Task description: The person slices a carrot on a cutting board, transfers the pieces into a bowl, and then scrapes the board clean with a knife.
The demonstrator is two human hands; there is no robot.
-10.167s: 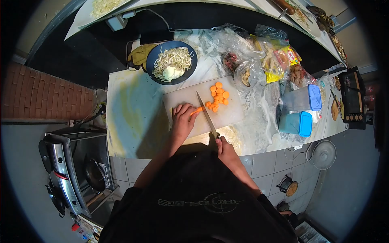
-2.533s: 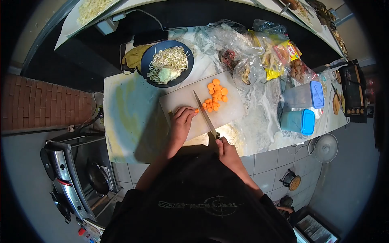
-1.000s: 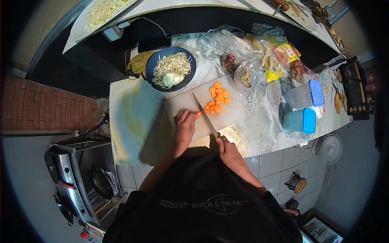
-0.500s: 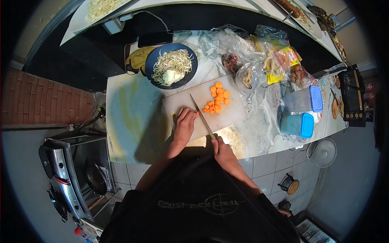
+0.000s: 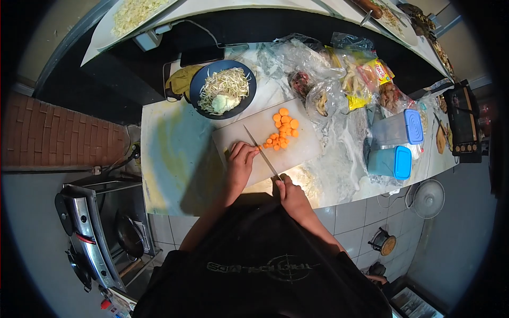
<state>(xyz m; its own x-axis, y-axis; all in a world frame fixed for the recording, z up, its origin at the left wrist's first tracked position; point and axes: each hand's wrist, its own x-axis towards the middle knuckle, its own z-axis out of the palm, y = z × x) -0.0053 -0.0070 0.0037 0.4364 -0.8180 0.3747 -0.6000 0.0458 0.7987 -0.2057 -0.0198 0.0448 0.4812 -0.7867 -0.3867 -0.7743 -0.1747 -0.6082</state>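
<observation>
My right hand (image 5: 287,191) is wrapped round the handle of a long knife (image 5: 264,155), whose blade points up and left across the white cutting board (image 5: 233,132). Beside the blade, on its left, my left hand (image 5: 243,160) is closed over a small orange piece of carrot at its fingertips, most of it hidden by the fingers. Several round carrot slices (image 5: 284,127) lie on the board to the right of the knife, larger ones at the top and small ones near the blade.
Behind the board is a dark plate (image 5: 200,79) with bean sprouts (image 5: 233,83) and a pale lump. Plastic bags of food (image 5: 358,79) lie at the back right. Two blue-lidded containers (image 5: 389,163) are at the right, a stove (image 5: 87,233) at the lower left.
The knife and both hands have shifted very slightly relative to the board. The whole view has moved a little. The slices remain in nearly the same places.
</observation>
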